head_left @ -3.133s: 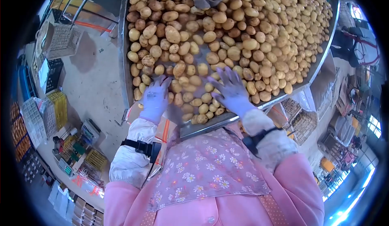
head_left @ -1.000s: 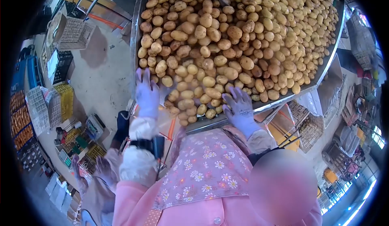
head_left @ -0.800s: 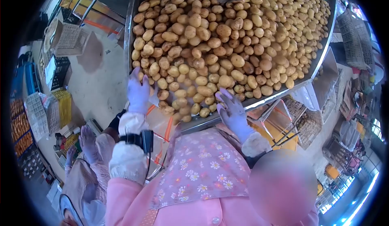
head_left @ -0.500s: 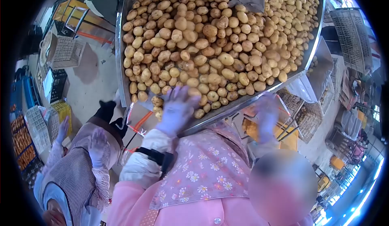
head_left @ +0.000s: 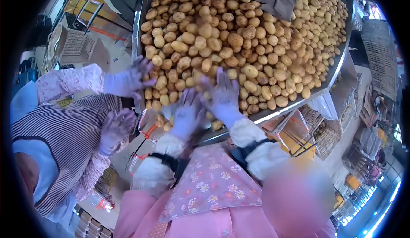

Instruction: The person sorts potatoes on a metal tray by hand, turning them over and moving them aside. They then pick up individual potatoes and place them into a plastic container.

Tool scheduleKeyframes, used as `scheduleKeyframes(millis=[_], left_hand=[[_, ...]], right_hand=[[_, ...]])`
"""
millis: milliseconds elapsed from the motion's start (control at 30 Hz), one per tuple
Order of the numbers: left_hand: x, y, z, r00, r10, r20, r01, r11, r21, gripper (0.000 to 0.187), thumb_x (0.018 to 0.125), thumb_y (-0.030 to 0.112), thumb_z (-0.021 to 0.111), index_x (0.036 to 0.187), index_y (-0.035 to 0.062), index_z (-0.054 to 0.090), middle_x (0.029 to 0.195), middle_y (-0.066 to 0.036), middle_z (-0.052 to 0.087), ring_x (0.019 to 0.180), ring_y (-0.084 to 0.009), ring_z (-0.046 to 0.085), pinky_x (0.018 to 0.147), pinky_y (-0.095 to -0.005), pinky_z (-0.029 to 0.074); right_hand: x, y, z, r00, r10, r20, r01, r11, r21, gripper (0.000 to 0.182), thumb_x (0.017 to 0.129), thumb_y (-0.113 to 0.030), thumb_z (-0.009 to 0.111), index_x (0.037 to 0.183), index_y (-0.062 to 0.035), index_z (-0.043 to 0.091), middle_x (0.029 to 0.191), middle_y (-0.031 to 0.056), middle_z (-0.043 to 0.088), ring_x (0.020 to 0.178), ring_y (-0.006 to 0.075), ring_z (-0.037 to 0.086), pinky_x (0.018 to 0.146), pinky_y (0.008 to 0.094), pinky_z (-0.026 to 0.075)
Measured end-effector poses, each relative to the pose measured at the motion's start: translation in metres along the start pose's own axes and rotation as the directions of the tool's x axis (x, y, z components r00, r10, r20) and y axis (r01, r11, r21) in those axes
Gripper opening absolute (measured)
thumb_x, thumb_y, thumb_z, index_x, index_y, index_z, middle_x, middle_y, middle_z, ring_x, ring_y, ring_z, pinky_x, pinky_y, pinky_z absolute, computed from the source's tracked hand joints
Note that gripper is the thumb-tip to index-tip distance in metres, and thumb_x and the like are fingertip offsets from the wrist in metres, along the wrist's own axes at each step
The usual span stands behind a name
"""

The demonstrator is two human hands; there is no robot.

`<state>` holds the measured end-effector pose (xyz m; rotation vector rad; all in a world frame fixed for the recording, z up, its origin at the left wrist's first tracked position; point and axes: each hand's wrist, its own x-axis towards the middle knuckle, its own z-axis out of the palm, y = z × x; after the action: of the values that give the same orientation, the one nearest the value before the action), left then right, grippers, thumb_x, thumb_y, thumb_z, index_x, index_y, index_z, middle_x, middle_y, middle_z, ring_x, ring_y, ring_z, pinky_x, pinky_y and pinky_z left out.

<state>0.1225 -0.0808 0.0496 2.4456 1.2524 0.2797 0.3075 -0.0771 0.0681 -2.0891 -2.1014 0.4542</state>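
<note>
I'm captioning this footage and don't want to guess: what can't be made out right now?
All in the head view:
- Whether the left hand's fingertips touch potatoes: motion blur.
- The bed of the metal tray under the pile: potatoes cover it.
- What the grey cloth belongs to: cut off by the top edge.
- Part of the co-worker: lost in the dark lens border.
- What lies behind the round blurred patch.

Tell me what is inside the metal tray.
Heaped potatoes, with a grey cloth over some at the far side. The left hand and right hand reach in nearby. Anything under the cloth or deep in the heap is covered.
</note>
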Motion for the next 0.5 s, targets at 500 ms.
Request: scheduleKeyframes(millis=[500], left_hand=[[0.028,0.003,-0.017,0.946,-0.297,-0.128,0.299,0.954,-0.003,0.056,0.089,0.027,0.065,0.142,0.0099,0.058,0.149,-0.028,0.047,0.139,-0.0509,0.038,0.118,-0.0573,0.028]], right_hand=[[-0.015,0.02,0.008,0.908,-0.24,0.342,0.272,0.961,-0.049,0.071,0.091,-0.051,0.067,0.153,-0.0226,0.046,0.16,0.0242,0.036,0.15,0.0505,0.025,0.122,0.0621,0.022]])
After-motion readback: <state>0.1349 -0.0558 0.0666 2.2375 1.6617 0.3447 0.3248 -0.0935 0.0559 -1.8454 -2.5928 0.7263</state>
